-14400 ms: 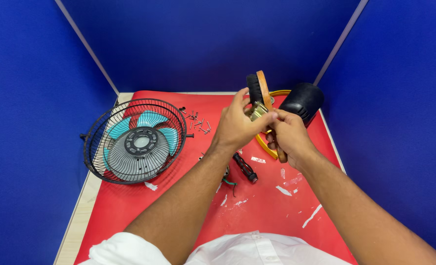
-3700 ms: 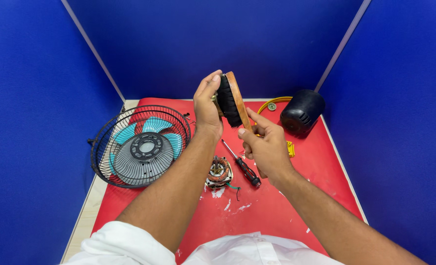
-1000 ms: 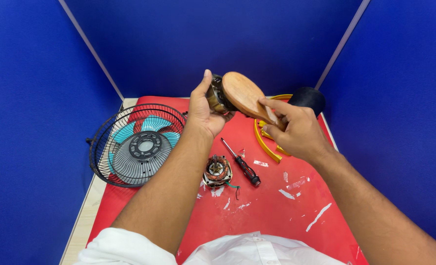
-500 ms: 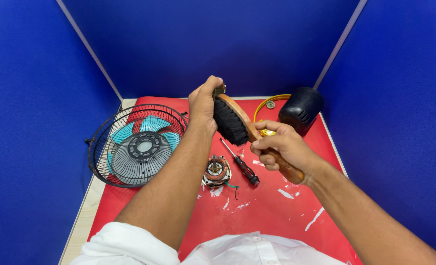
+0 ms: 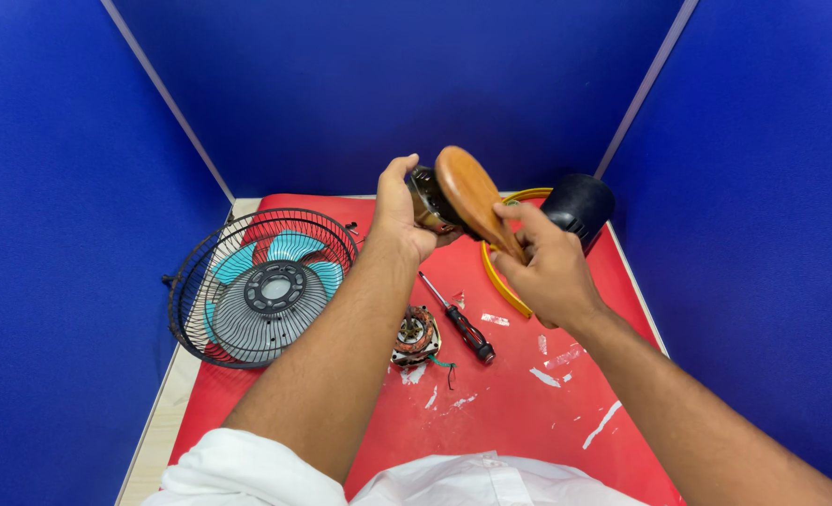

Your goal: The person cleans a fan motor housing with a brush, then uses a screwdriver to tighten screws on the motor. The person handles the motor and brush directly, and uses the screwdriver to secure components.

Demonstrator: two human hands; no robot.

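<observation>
We have the left hand up above the red surface, its grip closed round a small metal motor part, while the right hand is wrapped shut on the handle of a wooden brush, its bristle side turned against that part. By our reading this is the brushing-clean step; the next stroke needs the part held steady and turned to bare a fresh face. Below lie a screwdriver and a copper-wound coil (just beside each other). The caged fan sits left, a black housing and yellow ring right; nothing blocks the hands.
</observation>
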